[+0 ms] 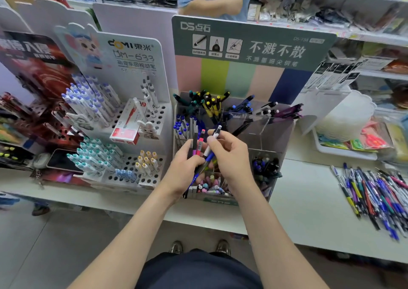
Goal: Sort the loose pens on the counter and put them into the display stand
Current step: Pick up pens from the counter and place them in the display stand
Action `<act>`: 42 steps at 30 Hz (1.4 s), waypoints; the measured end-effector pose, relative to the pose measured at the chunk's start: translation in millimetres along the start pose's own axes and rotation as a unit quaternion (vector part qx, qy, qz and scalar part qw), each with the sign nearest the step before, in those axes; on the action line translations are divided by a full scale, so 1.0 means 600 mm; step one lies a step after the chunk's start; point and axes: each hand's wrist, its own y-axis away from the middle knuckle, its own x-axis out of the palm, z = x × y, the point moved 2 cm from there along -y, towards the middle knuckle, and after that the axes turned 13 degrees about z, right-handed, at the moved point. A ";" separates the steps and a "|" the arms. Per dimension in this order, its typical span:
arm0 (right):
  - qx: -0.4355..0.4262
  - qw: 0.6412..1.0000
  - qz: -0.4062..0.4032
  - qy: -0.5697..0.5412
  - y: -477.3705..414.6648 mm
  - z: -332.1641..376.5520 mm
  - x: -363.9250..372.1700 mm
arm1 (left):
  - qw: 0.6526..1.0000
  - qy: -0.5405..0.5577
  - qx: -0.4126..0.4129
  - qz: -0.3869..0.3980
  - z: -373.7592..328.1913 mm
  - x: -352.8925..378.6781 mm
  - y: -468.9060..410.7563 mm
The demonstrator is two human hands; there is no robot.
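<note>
A: Entry one, centre frame: my left hand (187, 169), fingers curled round a pen bundle (200, 144).
B: Entry two?
A: My right hand (229, 156) pinches a blue-white pen (216, 133) above the display stand (276, 131). Loose pens (375, 198) lie lower right.
B: Hazard?
A: If my grip slackens, the bundle likely drops into the wrong compartment.

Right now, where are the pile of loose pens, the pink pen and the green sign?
pile of loose pens (373, 193), head view, middle of the pile.
pink pen (201, 142), head view, barrel above the left hand (185, 169).
green sign (254, 43), head view, its printed face.
</note>
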 end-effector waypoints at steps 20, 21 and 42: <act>-0.349 0.849 -0.368 0.146 -0.005 0.067 -0.121 | 0.999 0.025 -0.034 -0.005 -0.005 0.027 -0.038; -0.344 0.846 -0.374 0.162 -0.015 0.066 -0.131 | 0.999 0.035 -0.034 0.001 -0.006 0.030 -0.042; -0.076 0.990 -0.074 0.095 0.014 0.004 -0.072 | 0.997 0.052 -0.006 0.048 -0.017 0.057 -0.063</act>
